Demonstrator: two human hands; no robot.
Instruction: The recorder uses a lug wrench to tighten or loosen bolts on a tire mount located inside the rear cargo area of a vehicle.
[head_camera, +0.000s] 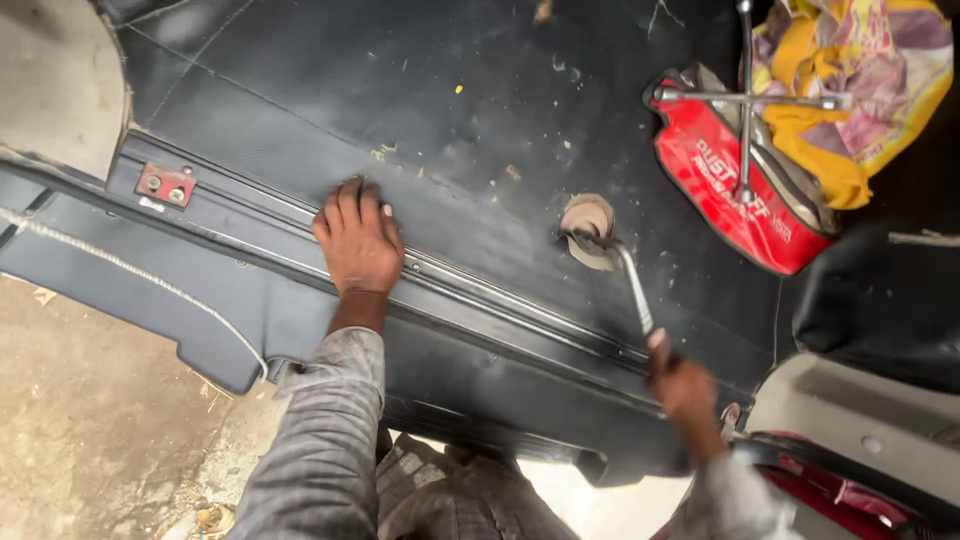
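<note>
I'm pressing my left hand (358, 240) flat, fingers spread, on the black mat (400, 100) near the sill (480, 290), holding nothing. My right hand (680, 380) is closing its grip around a wrench (630, 280) handle; the wrench head is sitting at the hole (588, 222) mid-floor. Red bag (730, 180) and cross wrench (745, 98) are lying at the far right corner.

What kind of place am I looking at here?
Probably a vehicle repair spot, at the open rear floor of a car. The right hand turns a bent metal wrench in a round hole in the black floor mat, and a silver cross-shaped wheel wrench lies on a red bag.
</note>
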